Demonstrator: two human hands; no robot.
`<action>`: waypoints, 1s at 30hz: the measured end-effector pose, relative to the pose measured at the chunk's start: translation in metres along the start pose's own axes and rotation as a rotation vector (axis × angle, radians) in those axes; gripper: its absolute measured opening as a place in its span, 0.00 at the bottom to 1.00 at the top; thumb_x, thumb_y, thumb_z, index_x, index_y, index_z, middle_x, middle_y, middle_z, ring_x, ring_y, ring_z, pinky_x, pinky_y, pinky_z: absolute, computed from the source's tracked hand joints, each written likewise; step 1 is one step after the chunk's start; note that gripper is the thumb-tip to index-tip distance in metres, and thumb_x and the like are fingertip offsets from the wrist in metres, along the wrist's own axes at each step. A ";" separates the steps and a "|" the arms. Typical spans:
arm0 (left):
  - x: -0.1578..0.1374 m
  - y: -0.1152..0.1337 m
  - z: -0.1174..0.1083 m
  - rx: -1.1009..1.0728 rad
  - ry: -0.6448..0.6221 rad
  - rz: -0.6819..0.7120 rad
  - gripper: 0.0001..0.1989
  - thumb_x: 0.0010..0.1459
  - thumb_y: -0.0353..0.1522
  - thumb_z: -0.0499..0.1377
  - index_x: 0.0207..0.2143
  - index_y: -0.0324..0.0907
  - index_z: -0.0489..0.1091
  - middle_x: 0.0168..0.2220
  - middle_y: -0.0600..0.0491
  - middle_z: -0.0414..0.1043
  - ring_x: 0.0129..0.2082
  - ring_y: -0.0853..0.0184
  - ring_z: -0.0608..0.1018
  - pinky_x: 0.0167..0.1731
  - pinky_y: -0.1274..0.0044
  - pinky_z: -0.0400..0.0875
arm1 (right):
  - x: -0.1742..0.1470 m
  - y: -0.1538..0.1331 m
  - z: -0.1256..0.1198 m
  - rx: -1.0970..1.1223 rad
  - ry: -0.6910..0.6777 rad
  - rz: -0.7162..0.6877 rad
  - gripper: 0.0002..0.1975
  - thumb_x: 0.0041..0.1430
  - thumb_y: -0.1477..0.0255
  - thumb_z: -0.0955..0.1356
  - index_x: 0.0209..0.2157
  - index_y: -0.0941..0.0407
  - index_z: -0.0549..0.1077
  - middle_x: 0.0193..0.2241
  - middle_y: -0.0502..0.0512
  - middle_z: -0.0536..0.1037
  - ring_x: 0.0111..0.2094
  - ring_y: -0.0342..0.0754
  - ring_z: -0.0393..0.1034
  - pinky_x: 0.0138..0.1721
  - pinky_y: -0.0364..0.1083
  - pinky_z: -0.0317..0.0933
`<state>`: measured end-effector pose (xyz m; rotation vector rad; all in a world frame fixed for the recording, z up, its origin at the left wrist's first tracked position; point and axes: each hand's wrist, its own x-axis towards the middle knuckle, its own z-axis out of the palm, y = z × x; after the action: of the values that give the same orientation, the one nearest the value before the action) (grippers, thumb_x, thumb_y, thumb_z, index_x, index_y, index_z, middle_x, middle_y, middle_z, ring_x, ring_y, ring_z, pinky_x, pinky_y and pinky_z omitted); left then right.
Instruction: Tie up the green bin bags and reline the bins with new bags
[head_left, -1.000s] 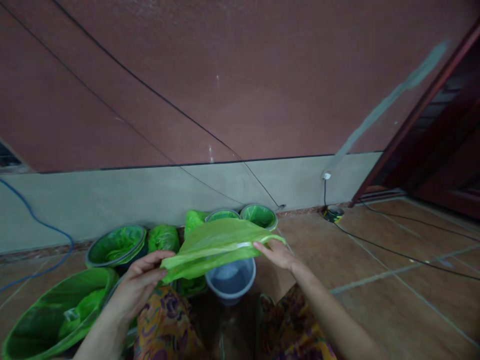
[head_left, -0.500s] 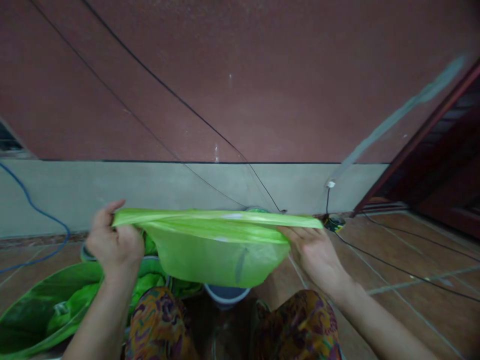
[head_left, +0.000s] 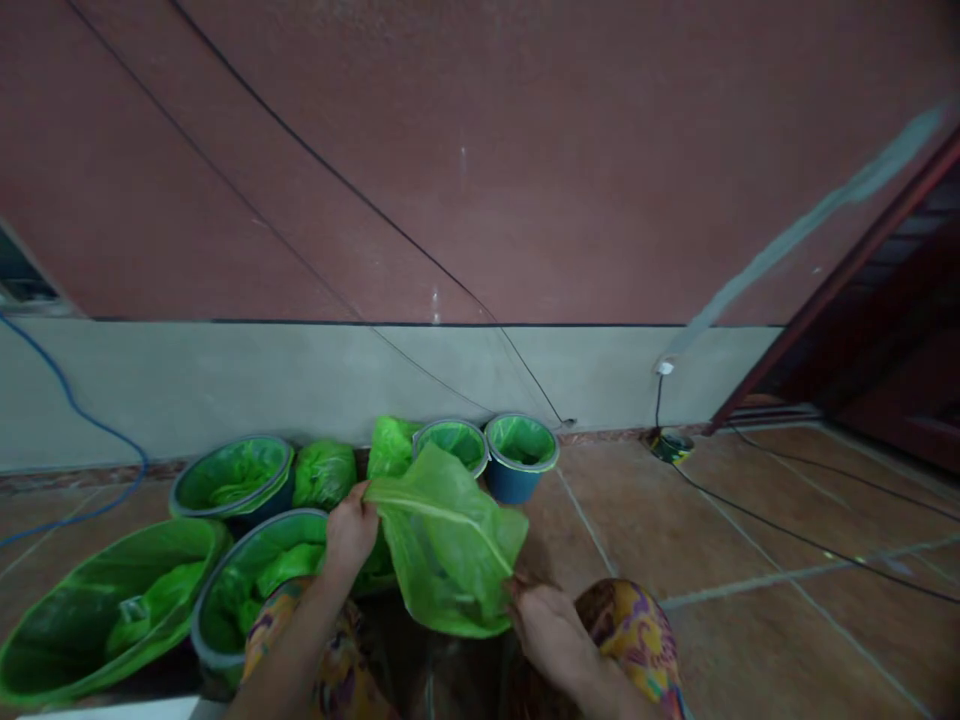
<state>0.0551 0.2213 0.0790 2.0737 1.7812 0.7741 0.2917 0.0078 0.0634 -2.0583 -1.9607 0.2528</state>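
A light green plastic bag (head_left: pixel 450 545) hangs spread between my two hands, above my knees. My left hand (head_left: pixel 350 532) is closed on its upper left edge. My right hand (head_left: pixel 541 612) pinches the lower right edge. The bag covers whatever is directly beneath it. To the left, a grey-rimmed bucket (head_left: pixel 196 625) lined with green plastic stands beside my left knee.
Two blue lined buckets (head_left: pixel 512 482) (head_left: pixel 452 428) stand by the wall, near a green bundle (head_left: pixel 324 474). Another lined bucket (head_left: pixel 281 492) and a large green-lined container (head_left: pixel 112 545) are at left. A black cable (head_left: pixel 780 535) crosses the tiles; a blue hose (head_left: pixel 105 428) hangs left.
My hands have come closer together and lower, my left moving right and my right moving left. The bag, stretched taut before, now hangs looser and opened out. Buckets along the wall have come into view.
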 end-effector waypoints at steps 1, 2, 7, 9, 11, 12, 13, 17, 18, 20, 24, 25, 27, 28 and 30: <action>0.001 0.007 -0.001 -0.004 -0.002 0.010 0.20 0.58 0.27 0.48 0.50 0.38 0.71 0.34 0.47 0.80 0.32 0.62 0.81 0.35 0.76 0.71 | 0.005 -0.009 -0.009 0.039 0.010 -0.022 0.15 0.58 0.79 0.61 0.41 0.55 0.76 0.40 0.57 0.79 0.44 0.52 0.73 0.49 0.49 0.64; 0.001 0.014 -0.002 -0.010 -0.003 0.020 0.20 0.57 0.28 0.48 0.50 0.37 0.71 0.34 0.47 0.80 0.32 0.62 0.81 0.35 0.76 0.71 | 0.011 -0.017 -0.017 0.073 0.037 -0.033 0.16 0.58 0.78 0.62 0.46 0.54 0.75 0.43 0.57 0.78 0.46 0.52 0.72 0.50 0.49 0.63; -0.020 0.040 0.000 0.013 0.010 0.104 0.21 0.58 0.29 0.49 0.51 0.37 0.72 0.35 0.46 0.80 0.31 0.62 0.81 0.34 0.77 0.70 | 0.063 -0.052 -0.020 0.157 0.201 -0.029 0.29 0.56 0.69 0.67 0.59 0.58 0.63 0.55 0.62 0.70 0.55 0.56 0.64 0.56 0.54 0.59; -0.028 0.048 -0.001 0.066 0.004 0.126 0.20 0.59 0.30 0.49 0.50 0.39 0.73 0.31 0.48 0.80 0.28 0.63 0.80 0.31 0.77 0.69 | 0.083 -0.063 -0.011 0.166 0.185 -0.033 0.29 0.54 0.70 0.68 0.59 0.58 0.64 0.52 0.62 0.72 0.53 0.56 0.66 0.55 0.53 0.60; -0.033 0.054 -0.003 0.122 0.016 0.141 0.19 0.59 0.31 0.50 0.49 0.41 0.74 0.28 0.49 0.80 0.26 0.62 0.80 0.29 0.76 0.68 | 0.096 -0.071 -0.006 0.169 0.141 -0.029 0.21 0.57 0.73 0.65 0.53 0.58 0.70 0.46 0.60 0.76 0.48 0.54 0.70 0.51 0.50 0.63; -0.034 0.055 -0.003 0.141 0.029 0.143 0.18 0.59 0.32 0.50 0.48 0.42 0.74 0.27 0.49 0.79 0.26 0.61 0.80 0.29 0.76 0.67 | 0.100 -0.074 -0.006 0.174 0.123 -0.024 0.17 0.58 0.75 0.63 0.48 0.58 0.73 0.43 0.60 0.78 0.45 0.53 0.72 0.48 0.49 0.64; -0.035 0.055 -0.004 0.147 0.043 0.141 0.18 0.60 0.34 0.51 0.49 0.43 0.74 0.26 0.49 0.79 0.26 0.61 0.79 0.28 0.76 0.67 | 0.102 -0.075 -0.008 0.182 0.119 -0.017 0.15 0.59 0.78 0.61 0.45 0.58 0.75 0.42 0.59 0.78 0.43 0.52 0.73 0.47 0.48 0.65; -0.039 0.049 -0.001 0.040 0.067 0.101 0.19 0.59 0.36 0.52 0.49 0.41 0.73 0.23 0.51 0.76 0.24 0.61 0.78 0.26 0.76 0.65 | 0.103 -0.074 -0.020 0.188 0.168 0.003 0.20 0.58 0.82 0.59 0.48 0.58 0.74 0.44 0.61 0.79 0.44 0.52 0.73 0.47 0.46 0.64; -0.039 0.047 0.001 -0.026 0.058 0.086 0.19 0.58 0.36 0.52 0.49 0.40 0.73 0.23 0.51 0.76 0.23 0.63 0.77 0.26 0.77 0.65 | 0.102 -0.074 -0.021 0.170 0.168 0.009 0.21 0.59 0.81 0.59 0.51 0.58 0.73 0.44 0.62 0.78 0.44 0.53 0.73 0.46 0.46 0.65; -0.038 0.043 0.007 -0.198 0.043 0.038 0.19 0.57 0.35 0.52 0.46 0.38 0.74 0.24 0.51 0.76 0.23 0.65 0.76 0.26 0.77 0.66 | 0.097 -0.076 -0.017 0.125 0.142 -0.005 0.23 0.60 0.80 0.59 0.55 0.58 0.70 0.46 0.63 0.77 0.43 0.53 0.74 0.44 0.46 0.66; -0.032 0.039 0.016 -0.552 0.057 -0.085 0.18 0.52 0.33 0.52 0.42 0.37 0.75 0.26 0.52 0.76 0.22 0.68 0.74 0.23 0.79 0.66 | 0.079 -0.089 -0.001 0.090 0.069 -0.104 0.19 0.60 0.80 0.60 0.51 0.55 0.71 0.46 0.59 0.76 0.37 0.50 0.74 0.39 0.46 0.68; -0.030 0.039 0.017 -0.621 0.061 -0.093 0.18 0.51 0.33 0.53 0.42 0.36 0.75 0.26 0.52 0.76 0.22 0.68 0.74 0.23 0.79 0.66 | 0.073 -0.092 -0.001 0.097 0.054 -0.119 0.16 0.60 0.78 0.61 0.48 0.55 0.72 0.45 0.58 0.76 0.36 0.49 0.74 0.38 0.46 0.68; -0.029 0.040 0.013 -0.725 0.062 -0.075 0.19 0.50 0.33 0.53 0.43 0.36 0.75 0.27 0.53 0.77 0.22 0.68 0.74 0.23 0.79 0.68 | 0.065 -0.095 -0.011 0.149 0.055 -0.152 0.09 0.60 0.72 0.65 0.42 0.56 0.74 0.44 0.57 0.76 0.36 0.49 0.74 0.39 0.47 0.69; -0.029 0.042 0.010 -0.758 0.062 -0.056 0.19 0.50 0.33 0.54 0.43 0.36 0.75 0.28 0.52 0.77 0.24 0.68 0.75 0.24 0.79 0.69 | 0.063 -0.095 -0.021 0.196 0.083 -0.174 0.09 0.60 0.68 0.66 0.40 0.55 0.74 0.44 0.57 0.75 0.38 0.49 0.74 0.41 0.47 0.69; -0.030 0.048 0.001 -0.783 0.069 -0.008 0.19 0.51 0.33 0.54 0.43 0.37 0.76 0.33 0.51 0.79 0.28 0.67 0.77 0.28 0.78 0.72 | 0.069 -0.093 -0.050 0.307 0.196 -0.211 0.11 0.62 0.65 0.64 0.40 0.55 0.75 0.45 0.57 0.76 0.43 0.49 0.73 0.47 0.47 0.67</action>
<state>0.0916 0.1831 0.0986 1.5168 1.2118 1.2913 0.2239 0.0752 0.1450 -1.6087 -1.8686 0.2751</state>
